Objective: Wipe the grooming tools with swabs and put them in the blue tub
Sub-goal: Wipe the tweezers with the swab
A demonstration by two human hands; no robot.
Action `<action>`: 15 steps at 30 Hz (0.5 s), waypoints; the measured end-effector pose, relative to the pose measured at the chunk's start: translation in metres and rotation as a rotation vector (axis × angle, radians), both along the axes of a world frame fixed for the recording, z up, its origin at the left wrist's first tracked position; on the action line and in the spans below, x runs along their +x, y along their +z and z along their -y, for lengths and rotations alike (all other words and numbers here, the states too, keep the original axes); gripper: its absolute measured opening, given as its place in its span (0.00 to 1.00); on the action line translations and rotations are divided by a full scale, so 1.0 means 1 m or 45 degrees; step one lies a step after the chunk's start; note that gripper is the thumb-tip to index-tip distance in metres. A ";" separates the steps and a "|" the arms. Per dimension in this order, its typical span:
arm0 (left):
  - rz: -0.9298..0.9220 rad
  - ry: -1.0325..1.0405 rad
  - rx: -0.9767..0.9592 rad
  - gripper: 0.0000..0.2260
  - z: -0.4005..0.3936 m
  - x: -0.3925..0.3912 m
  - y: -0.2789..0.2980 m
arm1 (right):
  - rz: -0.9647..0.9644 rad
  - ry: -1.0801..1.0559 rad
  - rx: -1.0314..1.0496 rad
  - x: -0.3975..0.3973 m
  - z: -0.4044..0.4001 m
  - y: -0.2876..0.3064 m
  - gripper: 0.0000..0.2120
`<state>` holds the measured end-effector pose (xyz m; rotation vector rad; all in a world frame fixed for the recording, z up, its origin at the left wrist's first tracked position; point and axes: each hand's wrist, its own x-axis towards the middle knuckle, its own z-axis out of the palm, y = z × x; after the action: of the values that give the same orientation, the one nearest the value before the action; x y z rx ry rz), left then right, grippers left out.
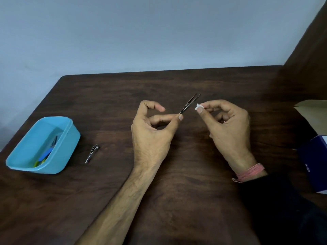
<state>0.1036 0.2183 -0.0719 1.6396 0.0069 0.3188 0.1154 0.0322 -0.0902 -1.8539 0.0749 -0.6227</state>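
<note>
My left hand (154,131) pinches the base of metal tweezers (190,103) between thumb and finger, tips pointing up and away. Just to their right, my right hand (230,124) pinches a small white swab (197,106), a short gap from the tweezers. A blue tub (69,138) stands at the table's left with a blue-and-green tool and a dark metal tool inside. A metal nail clipper (92,153) lies on the wood between the tub and my left arm.
The dark wooden table (177,174) meets a pale wall at its far edge. At the right edge sit a dark blue box (313,163) and, behind it, an open cardboard flap (313,110). A pink thread band circles my right wrist.
</note>
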 end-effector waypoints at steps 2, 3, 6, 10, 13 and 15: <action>0.025 0.063 -0.003 0.19 -0.003 -0.005 0.003 | -0.003 0.048 -0.009 -0.004 -0.003 0.001 0.02; 0.039 0.109 -0.009 0.19 -0.007 -0.010 0.006 | 0.001 0.078 -0.009 -0.007 -0.006 0.002 0.02; 0.099 0.293 0.031 0.18 -0.019 -0.032 0.017 | 0.020 0.189 -0.010 -0.015 -0.017 0.004 0.03; 0.223 0.549 0.007 0.18 -0.049 -0.079 0.021 | 0.035 0.349 -0.037 -0.031 -0.041 0.008 0.03; 0.321 0.772 -0.024 0.19 -0.086 -0.104 0.023 | 0.029 0.422 0.019 -0.040 -0.062 0.008 0.03; 0.357 0.938 0.014 0.18 -0.116 -0.114 0.027 | 0.029 0.464 0.087 -0.044 -0.082 0.014 0.03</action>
<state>-0.0107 0.3343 -0.0453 1.5410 0.4038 1.1074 0.0716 0.1140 -0.0762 -1.7363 -0.2490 -0.3818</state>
